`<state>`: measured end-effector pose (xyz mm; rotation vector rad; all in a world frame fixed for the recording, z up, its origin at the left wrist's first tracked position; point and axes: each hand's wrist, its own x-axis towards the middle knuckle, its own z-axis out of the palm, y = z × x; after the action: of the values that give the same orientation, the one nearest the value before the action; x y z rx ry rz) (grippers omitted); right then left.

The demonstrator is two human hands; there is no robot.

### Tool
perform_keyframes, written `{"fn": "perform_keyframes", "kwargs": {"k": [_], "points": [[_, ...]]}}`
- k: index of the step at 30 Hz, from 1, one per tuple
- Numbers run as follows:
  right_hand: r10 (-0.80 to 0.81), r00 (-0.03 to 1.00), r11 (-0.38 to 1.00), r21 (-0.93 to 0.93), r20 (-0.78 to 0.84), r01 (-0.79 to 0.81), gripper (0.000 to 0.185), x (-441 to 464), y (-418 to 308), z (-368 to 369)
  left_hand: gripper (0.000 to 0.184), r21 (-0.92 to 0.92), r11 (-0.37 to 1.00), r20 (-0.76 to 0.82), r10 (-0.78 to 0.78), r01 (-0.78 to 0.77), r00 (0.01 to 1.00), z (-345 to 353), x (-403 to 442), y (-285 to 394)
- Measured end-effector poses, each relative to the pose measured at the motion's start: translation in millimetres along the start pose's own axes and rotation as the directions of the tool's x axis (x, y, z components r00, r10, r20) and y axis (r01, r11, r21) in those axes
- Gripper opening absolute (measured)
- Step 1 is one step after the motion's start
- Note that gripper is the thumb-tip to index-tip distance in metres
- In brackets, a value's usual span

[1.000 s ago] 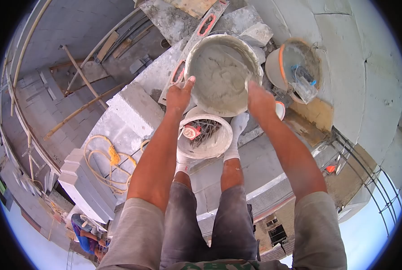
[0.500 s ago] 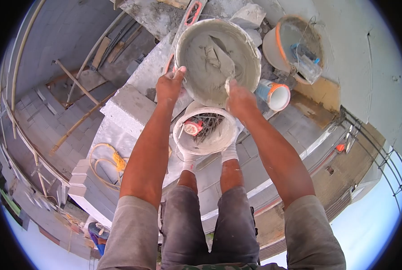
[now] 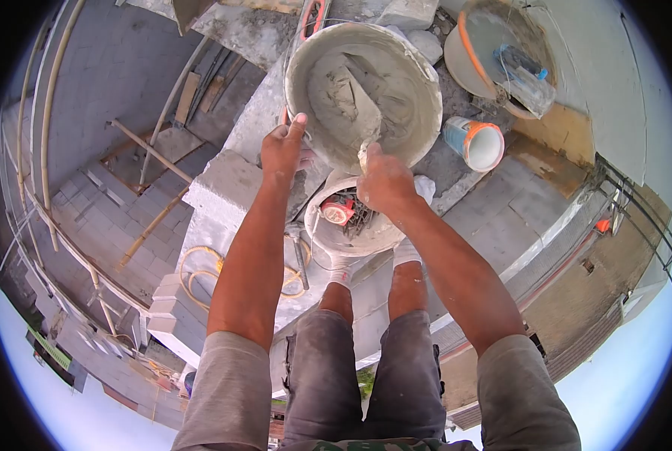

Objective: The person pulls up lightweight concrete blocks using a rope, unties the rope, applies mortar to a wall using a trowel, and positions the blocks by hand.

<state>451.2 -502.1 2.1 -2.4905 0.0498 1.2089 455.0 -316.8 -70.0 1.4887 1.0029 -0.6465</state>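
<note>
A wide bucket (image 3: pixel 431 124) of wet grey mortar (image 3: pixel 405 83) stands in front of me. My left hand (image 3: pixel 282 152) grips its near left rim, thumb on top. In my right hand (image 3: pixel 385 182), fingers closed, is the handle of a trowel; the mortar-coated trowel blade (image 3: pixel 364 110) lies in the mix. Below, between my hands and feet, sits a smaller white bucket (image 3: pixel 360 244). It contains a red tape measure (image 3: pixel 337 211) and what look like many nails, partly hidden by my right hand. A hammer (image 3: pixel 300 263) rests beside it.
A tub (image 3: pixel 467 56) with an orange edge holds water and a blue-handled tool at upper right. Near it lies a white and blue pail (image 3: pixel 477 144). Light blocks (image 3: pixel 223 184) and a yellow hose (image 3: pixel 191 274) are on the left, where the wall drops to a lower floor (image 3: pixel 144 210).
The trowel handle and my right hand have come nearer and slightly left, now over the small bucket's edge. My left hand stays on the rim. The view has shifted, revealing the hammer.
</note>
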Motion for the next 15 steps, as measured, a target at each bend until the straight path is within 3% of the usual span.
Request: {"fn": "perform_keyframes", "kwargs": {"k": [10,13,15], "points": [[-0.147,0.989,0.972,0.188,0.003,0.143,0.030,-5,11,19,0.057,0.025,0.996,-0.086,0.093,-0.091,0.992,3,-8,-3],[-0.234,0.972,0.914,0.337,-0.015,0.226,0.030,-13,36,12,0.059,0.076,0.986,-0.074,0.155,-0.149,0.985,2,-7,-15],[-0.180,0.982,0.803,0.585,0.056,0.113,0.033,-21,52,17,0.061,0.123,0.979,-0.049,0.168,-0.161,0.985,-4,-17,-20]]}}
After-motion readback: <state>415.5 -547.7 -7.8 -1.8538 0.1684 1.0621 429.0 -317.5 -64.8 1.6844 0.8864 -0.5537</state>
